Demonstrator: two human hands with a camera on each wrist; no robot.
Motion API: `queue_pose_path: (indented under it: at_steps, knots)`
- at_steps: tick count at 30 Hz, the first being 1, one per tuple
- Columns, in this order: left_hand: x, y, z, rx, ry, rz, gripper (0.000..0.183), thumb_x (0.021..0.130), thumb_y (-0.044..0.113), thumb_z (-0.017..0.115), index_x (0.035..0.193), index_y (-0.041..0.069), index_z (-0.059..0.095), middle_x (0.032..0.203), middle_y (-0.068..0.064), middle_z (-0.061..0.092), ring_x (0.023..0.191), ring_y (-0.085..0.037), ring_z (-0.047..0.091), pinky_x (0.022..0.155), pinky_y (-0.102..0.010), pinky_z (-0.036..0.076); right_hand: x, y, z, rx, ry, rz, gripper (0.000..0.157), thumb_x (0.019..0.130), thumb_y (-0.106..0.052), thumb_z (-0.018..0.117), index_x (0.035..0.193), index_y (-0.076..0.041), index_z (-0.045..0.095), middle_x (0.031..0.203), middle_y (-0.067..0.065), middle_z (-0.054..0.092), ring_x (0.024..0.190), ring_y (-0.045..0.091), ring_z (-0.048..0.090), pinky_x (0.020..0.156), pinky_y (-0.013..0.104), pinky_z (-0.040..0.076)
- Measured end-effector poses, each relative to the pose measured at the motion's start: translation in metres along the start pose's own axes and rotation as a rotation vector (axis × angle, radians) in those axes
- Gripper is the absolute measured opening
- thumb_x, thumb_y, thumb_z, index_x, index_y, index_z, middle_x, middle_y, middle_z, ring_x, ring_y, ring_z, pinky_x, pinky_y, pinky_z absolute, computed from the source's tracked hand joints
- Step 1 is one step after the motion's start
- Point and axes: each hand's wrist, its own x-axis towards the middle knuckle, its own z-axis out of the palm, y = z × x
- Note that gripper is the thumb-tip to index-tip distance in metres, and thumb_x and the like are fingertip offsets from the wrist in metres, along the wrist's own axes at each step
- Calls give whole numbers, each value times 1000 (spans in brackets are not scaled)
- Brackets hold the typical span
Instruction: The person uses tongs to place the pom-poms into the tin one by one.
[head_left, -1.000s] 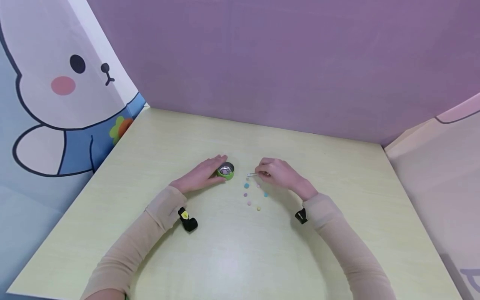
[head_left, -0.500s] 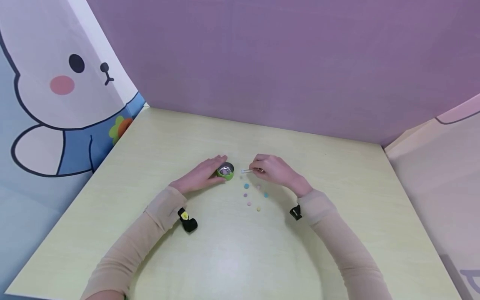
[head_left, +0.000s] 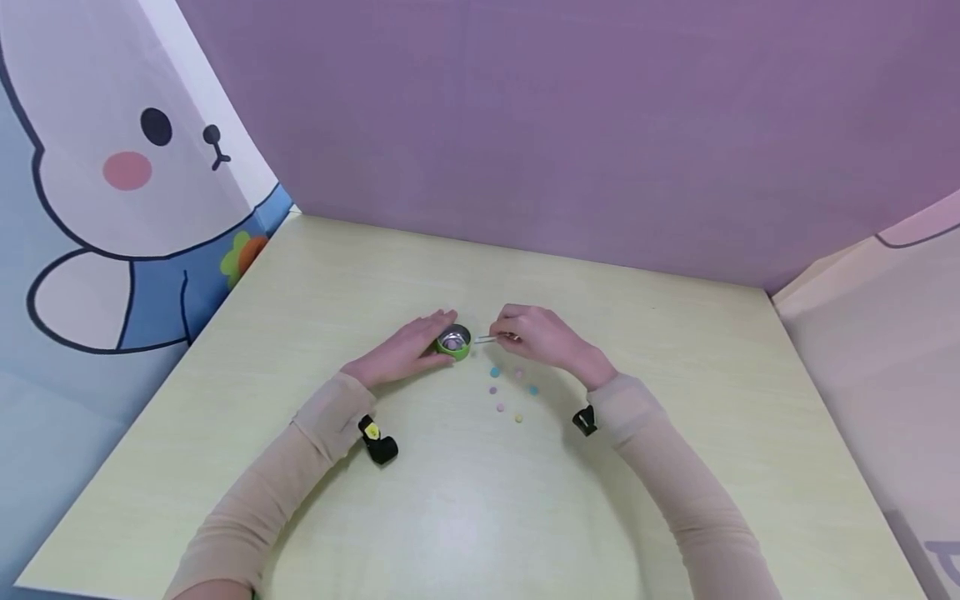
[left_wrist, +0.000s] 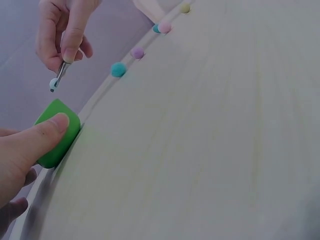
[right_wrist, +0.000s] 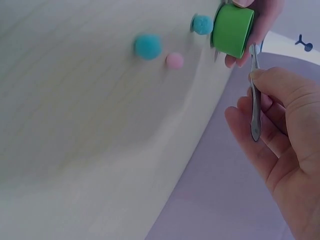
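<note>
One green cup (right_wrist: 232, 31): stands upright just left of centre in the head view, shiny-lined; what lies inside is too small to tell.
Left hand (head_left: 405, 348): grips the cup, thumb on the near side, fingers on the far side.
Right hand (head_left: 538, 335): pinches the tweezers (right_wrist: 255, 107) between thumb and fingers, right of centre in the head view.
Pale ball (left_wrist: 53, 84): caught at the tweezers' tips, off the surface and just beside the cup's rim, upper left in the left wrist view.
Ball's feel: probably very light, soft and fuzzy; a gentle squeeze across its middle should hold without flattening it.
Tweezers' feel: likely thin, springy, smooth metal; best pinched partway along the arms.
Cup's feel: probably light, firm-walled, easy to nudge; a low hold on the outer wall suits it.
Loose balls: blue balls (head_left: 494, 372), pink balls (head_left: 500, 407), a purple ball (head_left: 492, 390) and a yellow ball (head_left: 518, 418) lie apart, below and right of the cup in the head view.
Worktop (head_left: 450, 517): pale, smooth-looking, faintly streaked; small balls may roll on it.
Room: purple backdrop (head_left: 570, 125) across the top, cartoon panel (head_left: 82, 200) at left, pale panel (head_left: 900, 350) at right.
</note>
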Motion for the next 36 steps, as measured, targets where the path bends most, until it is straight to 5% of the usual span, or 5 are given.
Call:
queue_pose_path:
  at_steps: [36]
  knots:
    - [-1, 2, 1, -23, -10, -8, 80, 97, 41, 61, 159, 11, 20, 165, -14, 24, 153, -31, 24, 127, -52, 19, 18, -8, 9, 18, -18, -37, 14, 89, -2, 68, 99, -5, 77, 94, 5, 72, 78, 13, 68, 69, 23, 59]
